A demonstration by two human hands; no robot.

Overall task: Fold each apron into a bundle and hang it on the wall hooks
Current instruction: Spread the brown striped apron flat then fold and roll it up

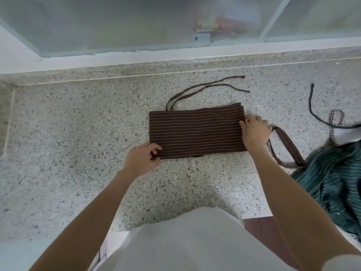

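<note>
We see soft, even daylight entering through the frosted glass window (pixel 136 22) at the top. The speckled grey stone tabletop (pixel 78 133) shows only faint shadows beneath the forearms. We note wide-angle bending at the edges, mild overall softness, and no glare.

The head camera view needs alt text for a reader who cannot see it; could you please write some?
Two bare hands, left hand and right hand, grip opposite ends of a folded brown striped apron on a speckled counter. A crumpled green striped apron lies at right.
</note>
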